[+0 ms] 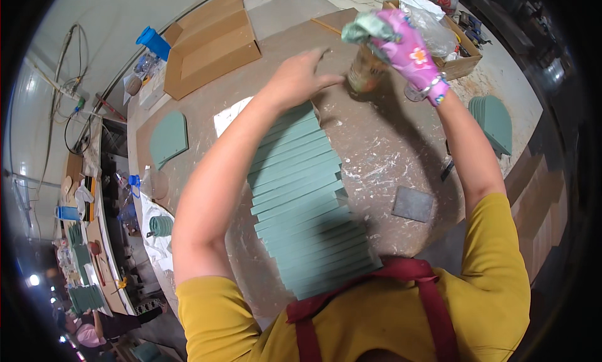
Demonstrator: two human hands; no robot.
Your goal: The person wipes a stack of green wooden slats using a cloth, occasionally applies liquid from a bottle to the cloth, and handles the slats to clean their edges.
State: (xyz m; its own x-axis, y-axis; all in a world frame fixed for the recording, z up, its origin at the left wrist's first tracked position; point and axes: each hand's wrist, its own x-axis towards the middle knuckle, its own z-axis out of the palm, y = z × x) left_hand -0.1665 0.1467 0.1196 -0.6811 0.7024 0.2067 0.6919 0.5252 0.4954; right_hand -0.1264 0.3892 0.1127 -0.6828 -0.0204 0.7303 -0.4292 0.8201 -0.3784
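A single green arched tile [169, 138] is seen lying flat at the left of the dusty bench [382, 155]. The bare left hand [300, 77] is stretched out flat, fingers apart and closed on nothing, its palm resting at the far end of a row of green tiles [307, 205]. The row is laid overlapping, its long axis running from the near edge, by the red apron, away toward the far side. To the right, the right hand [411, 52] in a pink flowered glove is clamped on a crumpled green cloth [367, 26], held above a brownish jar [367, 70] standing upright. A grey square pad [412, 204] lies right of the row, and a stack of arched tiles [492, 120] sits at the far right.
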